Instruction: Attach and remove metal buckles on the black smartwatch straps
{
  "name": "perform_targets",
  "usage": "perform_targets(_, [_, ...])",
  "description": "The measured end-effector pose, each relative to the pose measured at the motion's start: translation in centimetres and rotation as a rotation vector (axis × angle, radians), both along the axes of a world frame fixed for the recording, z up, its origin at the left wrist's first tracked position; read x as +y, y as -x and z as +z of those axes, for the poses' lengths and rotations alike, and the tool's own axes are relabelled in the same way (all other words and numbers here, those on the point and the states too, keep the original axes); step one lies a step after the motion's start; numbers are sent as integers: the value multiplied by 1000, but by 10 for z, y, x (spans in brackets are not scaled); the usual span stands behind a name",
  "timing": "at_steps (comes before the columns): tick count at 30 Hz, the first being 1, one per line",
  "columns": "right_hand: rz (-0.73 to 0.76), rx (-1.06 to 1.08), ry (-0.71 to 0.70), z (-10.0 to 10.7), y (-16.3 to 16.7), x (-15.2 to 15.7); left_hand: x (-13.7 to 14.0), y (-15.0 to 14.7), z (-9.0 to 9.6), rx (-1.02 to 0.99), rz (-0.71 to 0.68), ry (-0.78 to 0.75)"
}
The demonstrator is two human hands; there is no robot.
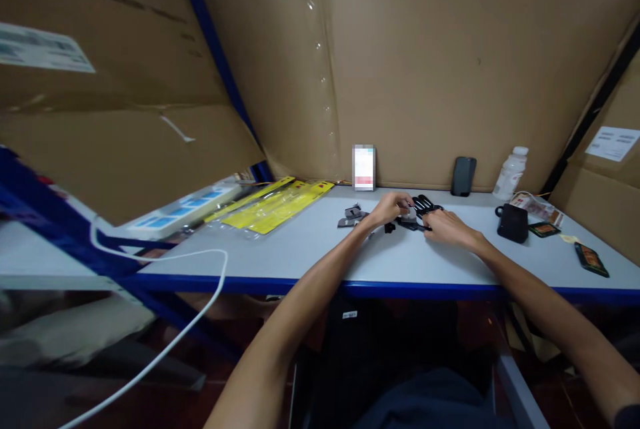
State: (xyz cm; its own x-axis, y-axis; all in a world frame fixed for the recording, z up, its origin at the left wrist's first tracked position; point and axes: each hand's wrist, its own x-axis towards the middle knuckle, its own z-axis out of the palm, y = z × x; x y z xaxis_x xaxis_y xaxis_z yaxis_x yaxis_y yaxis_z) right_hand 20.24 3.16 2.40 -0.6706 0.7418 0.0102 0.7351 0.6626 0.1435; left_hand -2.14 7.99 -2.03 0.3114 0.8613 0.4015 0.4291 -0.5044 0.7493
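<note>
My left hand point(393, 207) is over the table with its fingers pinched together beside a small grey piece point(409, 213). Whether that piece is in the pinch is too small to tell. Curled fingers of my right hand point(445, 224) rest at the near side of a black looped bundle point(424, 204), which looks like a coiled cable. A flat dark piece lies between the two hands, partly hidden by them. Left of my left hand are small grey and black parts point(352, 216).
Yellow-and-clear plastic packages point(273, 210) lie on the left, near a white power strip point(187, 210). A lit phone point(364, 168) and a dark phone point(463, 176) lean on the cardboard. On the right are a bottle point(511, 174), a black pouch point(513, 223) and a white cable point(220, 276) hangs front left.
</note>
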Motion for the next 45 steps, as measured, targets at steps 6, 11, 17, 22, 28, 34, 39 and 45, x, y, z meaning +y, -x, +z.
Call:
perform_targets(6, [-9,3,-3,-2,2,0,-8,-7,-2,251,61,-105])
perform_targets(11, [28,9,-44,-1,2,-2,-13,-10,2,361,129,-107])
perform_targets(17, [38,-14,-56,0,0,-3,-12,-10,2,343,156,-74])
perform_targets(22, [53,-6,-75,2,0,-5,-9,-11,1,317,197,-56])
perform_targets(28, [51,-26,-59,4,0,-4,-10,-12,0,344,150,-21])
perform_targets(34, [43,-27,-48,4,0,-2,-11,-10,2,345,114,-8])
perform_targets(39, [53,-2,-40,3,0,-1,-13,2,12,441,-59,52])
perform_targets(45, [57,14,-10,1,-1,2,-17,7,14,548,-47,-2])
